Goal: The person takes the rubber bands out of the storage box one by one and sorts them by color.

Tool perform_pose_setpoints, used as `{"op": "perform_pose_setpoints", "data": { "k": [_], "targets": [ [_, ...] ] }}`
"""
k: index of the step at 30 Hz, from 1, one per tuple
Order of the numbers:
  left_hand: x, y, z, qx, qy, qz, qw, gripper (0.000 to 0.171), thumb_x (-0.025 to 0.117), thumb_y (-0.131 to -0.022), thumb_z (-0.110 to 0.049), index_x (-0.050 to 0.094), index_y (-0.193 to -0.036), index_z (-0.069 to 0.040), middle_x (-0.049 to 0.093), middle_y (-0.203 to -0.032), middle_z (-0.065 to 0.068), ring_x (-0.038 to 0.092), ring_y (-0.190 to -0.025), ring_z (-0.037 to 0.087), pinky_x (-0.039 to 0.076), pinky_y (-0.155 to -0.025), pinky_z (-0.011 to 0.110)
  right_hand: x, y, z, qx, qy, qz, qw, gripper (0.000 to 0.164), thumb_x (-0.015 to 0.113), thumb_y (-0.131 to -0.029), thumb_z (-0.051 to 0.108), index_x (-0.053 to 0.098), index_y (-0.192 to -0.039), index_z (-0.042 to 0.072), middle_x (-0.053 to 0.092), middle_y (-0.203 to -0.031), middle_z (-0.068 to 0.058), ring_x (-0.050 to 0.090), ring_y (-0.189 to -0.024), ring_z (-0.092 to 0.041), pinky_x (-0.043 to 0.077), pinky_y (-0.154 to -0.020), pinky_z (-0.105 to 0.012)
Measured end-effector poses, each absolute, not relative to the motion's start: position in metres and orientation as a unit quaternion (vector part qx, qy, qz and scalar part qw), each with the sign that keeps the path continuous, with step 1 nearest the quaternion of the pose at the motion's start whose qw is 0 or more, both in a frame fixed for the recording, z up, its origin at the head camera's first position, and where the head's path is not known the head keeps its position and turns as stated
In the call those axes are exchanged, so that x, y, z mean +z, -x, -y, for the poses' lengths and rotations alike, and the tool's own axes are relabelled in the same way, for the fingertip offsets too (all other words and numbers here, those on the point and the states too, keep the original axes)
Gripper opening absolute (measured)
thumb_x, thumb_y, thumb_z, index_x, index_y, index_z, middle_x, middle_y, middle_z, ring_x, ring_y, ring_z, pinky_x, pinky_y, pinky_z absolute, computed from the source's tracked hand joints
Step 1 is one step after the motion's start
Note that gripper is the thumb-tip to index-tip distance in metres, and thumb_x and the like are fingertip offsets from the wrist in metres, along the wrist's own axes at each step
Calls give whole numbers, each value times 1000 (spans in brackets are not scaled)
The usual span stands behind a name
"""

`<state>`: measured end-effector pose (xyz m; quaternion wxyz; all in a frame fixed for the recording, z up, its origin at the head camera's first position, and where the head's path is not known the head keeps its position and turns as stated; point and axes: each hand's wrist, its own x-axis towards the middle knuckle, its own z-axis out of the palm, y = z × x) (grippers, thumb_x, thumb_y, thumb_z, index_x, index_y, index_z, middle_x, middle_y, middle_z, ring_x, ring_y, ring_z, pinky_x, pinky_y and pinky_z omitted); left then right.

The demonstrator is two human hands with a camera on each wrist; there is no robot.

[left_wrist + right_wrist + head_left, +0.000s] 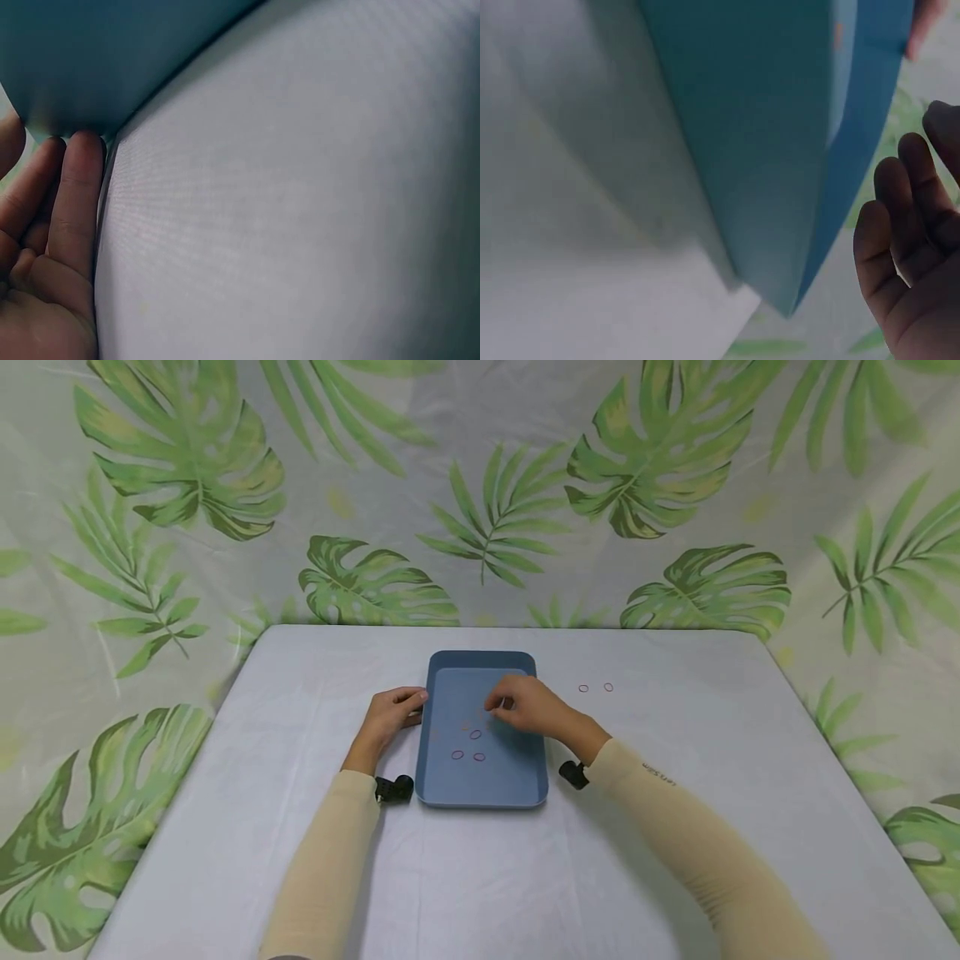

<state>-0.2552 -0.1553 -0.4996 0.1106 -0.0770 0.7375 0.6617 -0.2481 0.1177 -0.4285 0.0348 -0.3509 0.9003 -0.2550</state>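
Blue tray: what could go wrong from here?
The left hand touches the side of the tray, so a nudge might slide it and shift the reddish rings inside. The right hand is over the tray; whether it holds anything is unclear, so a small piece could drop unnoticed. Two more rings lie on the table, where the right arm might brush them.

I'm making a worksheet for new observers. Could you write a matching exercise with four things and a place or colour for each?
1. Tray
2. Left hand
3. Right hand
4. Two red loops outside the tray

A. Above the tray's inside
B. On the white cloth, right of the tray
C. Blue
D. At the tray's left side

Pairs: 1-C, 2-D, 3-A, 4-B
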Motion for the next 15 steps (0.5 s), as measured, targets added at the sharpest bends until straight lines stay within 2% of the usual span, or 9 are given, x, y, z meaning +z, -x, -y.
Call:
{"op": "perform_pose_setpoints", "data": {
  "k": [6, 15],
  "targets": [
    [-499, 255, 155, 660, 78, -739, 113, 40, 65, -98, -25, 63, -132, -4, 61, -135, 18, 63, -118, 21, 60, -94, 29, -442, 236, -107, -232, 375, -896, 54, 7, 69, -92, 10, 77, -92, 9, 71, -93, -4, 62, -85, -19, 54, -74, -27],
    [-497, 254, 154, 663, 85, -735, 110, 38, 66, -97, -23, 65, -129, -4, 63, -132, 17, 66, -109, 16, 61, -91, 28, -457, 223, -97, -189, 384, -901, 65, 5, 72, -90, 16, 76, -89, 13, 68, -89, 1, 58, -82, -11, 54, -76, -28]
  ]
}}
